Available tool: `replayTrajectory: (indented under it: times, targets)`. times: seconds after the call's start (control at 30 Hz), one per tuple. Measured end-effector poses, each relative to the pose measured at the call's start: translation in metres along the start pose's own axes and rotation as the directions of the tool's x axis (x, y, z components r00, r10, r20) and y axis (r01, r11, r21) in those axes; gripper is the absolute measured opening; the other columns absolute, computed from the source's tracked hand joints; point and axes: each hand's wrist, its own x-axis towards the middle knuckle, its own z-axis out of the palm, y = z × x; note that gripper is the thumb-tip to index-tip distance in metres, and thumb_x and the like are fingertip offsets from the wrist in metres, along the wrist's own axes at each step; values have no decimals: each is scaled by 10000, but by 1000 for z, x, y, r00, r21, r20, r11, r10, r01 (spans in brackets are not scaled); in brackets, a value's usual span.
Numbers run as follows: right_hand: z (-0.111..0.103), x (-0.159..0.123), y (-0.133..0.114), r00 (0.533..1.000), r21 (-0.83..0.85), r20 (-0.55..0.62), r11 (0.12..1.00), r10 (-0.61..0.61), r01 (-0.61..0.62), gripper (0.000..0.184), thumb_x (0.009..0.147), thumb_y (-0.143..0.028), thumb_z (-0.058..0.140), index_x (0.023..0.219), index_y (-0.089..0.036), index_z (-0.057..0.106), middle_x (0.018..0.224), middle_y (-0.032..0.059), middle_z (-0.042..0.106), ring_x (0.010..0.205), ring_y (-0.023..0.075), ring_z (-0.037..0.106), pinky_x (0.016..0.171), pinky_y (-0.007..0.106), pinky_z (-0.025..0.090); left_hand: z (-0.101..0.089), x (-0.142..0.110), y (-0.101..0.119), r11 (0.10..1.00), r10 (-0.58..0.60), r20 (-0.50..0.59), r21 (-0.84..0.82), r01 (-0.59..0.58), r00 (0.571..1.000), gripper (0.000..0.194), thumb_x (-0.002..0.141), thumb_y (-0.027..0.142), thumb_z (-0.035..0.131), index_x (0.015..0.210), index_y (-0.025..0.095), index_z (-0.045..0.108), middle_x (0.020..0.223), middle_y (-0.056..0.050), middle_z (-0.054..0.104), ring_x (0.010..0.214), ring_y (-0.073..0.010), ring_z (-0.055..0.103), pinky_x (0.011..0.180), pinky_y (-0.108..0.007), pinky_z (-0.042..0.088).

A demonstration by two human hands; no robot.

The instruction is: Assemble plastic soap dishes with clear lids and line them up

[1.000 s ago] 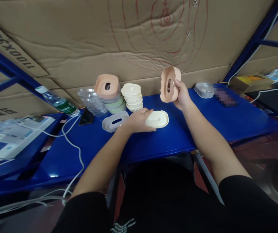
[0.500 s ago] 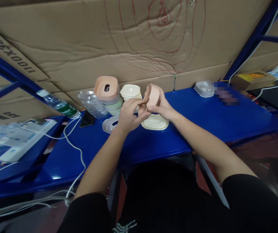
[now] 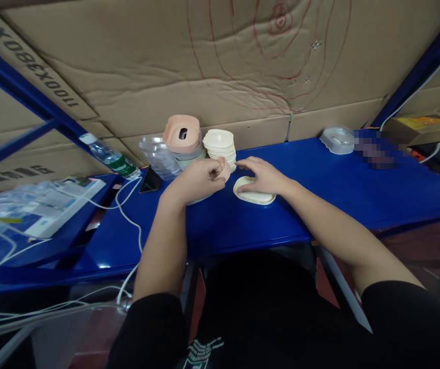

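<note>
My left hand point(image 3: 200, 177) is closed around a peach-coloured plastic shell point(image 3: 226, 170), most of it hidden behind the fingers. To the right, my right hand point(image 3: 266, 177) is open, thumb and fingers apart, over a shallow cream oval plastic piece point(image 3: 256, 198) lying on the table; I cannot tell whether the thumb touches it. Behind my left hand stands a stack of plastic shells, topped by a peach shell with an oval slot point(image 3: 175, 137). Beside it rises a pile of cream plastic pieces point(image 3: 220, 138). A greyish piece point(image 3: 201, 200) shows partly beneath my left hand.
Clear plastic containers point(image 3: 157, 156), a dark phone point(image 3: 150, 180) and a water bottle point(image 3: 114, 159) are at the left of the blue table point(image 3: 227, 230). A white cable point(image 3: 129, 215) crosses there. A translucent case point(image 3: 337, 140) sits at the right, before a cardboard wall point(image 3: 146, 66).
My right hand has let go of the peach shell and lowered over the cream oval piece. My left hand keeps the shell and has turned, covering more of it. The camera view has shifted.
</note>
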Motion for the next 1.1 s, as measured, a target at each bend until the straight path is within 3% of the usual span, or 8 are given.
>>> replayTrajectory:
  times: [0.13, 0.3, 0.4, 0.5, 0.67, 0.83, 1.0, 1.1]
  targets:
    - [-2, -1, -3, 990, -143, 142, 990, 14, 6, 541, 818, -543, 886, 1211, -197, 751, 1067, 83, 741, 1022, 285, 686, 884, 377, 493, -6, -2, -13, 978, -205, 152, 78, 195, 967, 150, 787, 238, 608, 654, 236, 537, 668, 16, 635, 644, -169, 548, 632, -310, 408]
    - [7, -4, -10, 956, -257, 292, 964, 7, 71, 448, 818, -542, 877, 1113, -221, 774, 1050, 73, 760, 931, 257, 684, 741, 325, 406, 3, 1, -33, 909, -391, 232, 251, 334, 891, 105, 729, 248, 670, 637, 249, 620, 676, -15, 687, 615, -208, 582, 603, -332, 391]
    - [7, -5, -14, 948, -253, 317, 962, -22, 107, 184, 887, -297, 762, 1059, -236, 780, 1108, 63, 779, 954, 239, 692, 726, 321, 388, 9, 1, -49, 916, -336, 204, 299, 268, 919, 199, 738, 329, 748, 607, 254, 617, 591, -14, 637, 537, -202, 542, 562, -325, 383]
    - [2, -5, -18, 940, -292, 340, 952, 17, 88, 176, 856, -148, 646, 952, -225, 771, 1023, 55, 784, 871, 219, 677, 680, 330, 340, 13, 1, -59, 928, -245, 119, 316, 197, 962, 322, 755, 483, 822, 640, 255, 625, 584, -7, 631, 535, -200, 555, 562, -311, 423]
    - [-11, -5, -23, 965, -287, 262, 955, 6, 72, 91, 825, -178, 628, 866, -212, 702, 943, 70, 745, 819, 219, 627, 675, 341, 318, 20, 7, -45, 960, -25, -74, 276, 45, 997, 278, 816, 374, 809, 1051, 241, 744, 1072, -105, 783, 989, -312, 738, 872, -427, 588]
    - [-24, -9, -23, 986, -90, 92, 985, -139, 147, 97, 767, -192, 604, 809, -241, 532, 819, 7, 612, 761, 185, 540, 721, 329, 366, 33, 12, -24, 966, 204, 33, 157, -207, 978, 513, 848, 162, 685, 1355, 247, 700, 1432, -127, 699, 1374, -318, 642, 1175, -516, 511]
    - [-28, -9, -22, 974, -101, 13, 969, -227, 227, 69, 772, -215, 574, 807, -256, 530, 793, 7, 598, 776, 206, 557, 770, 353, 432, 40, 13, -17, 970, 240, 6, 39, -240, 971, 258, 988, 206, 578, 1167, 244, 760, 1430, -113, 724, 1387, -278, 660, 1179, -501, 526]
    - [-41, -7, -2, 966, -190, -88, 956, -244, 224, 142, 828, -260, 593, 955, -253, 656, 999, 66, 727, 997, 278, 651, 965, 435, 497, 41, 14, -19, 979, 190, -111, 100, -179, 975, 291, 1027, 222, 531, 1227, 228, 742, 1342, -107, 776, 1244, -266, 736, 1082, -443, 582]
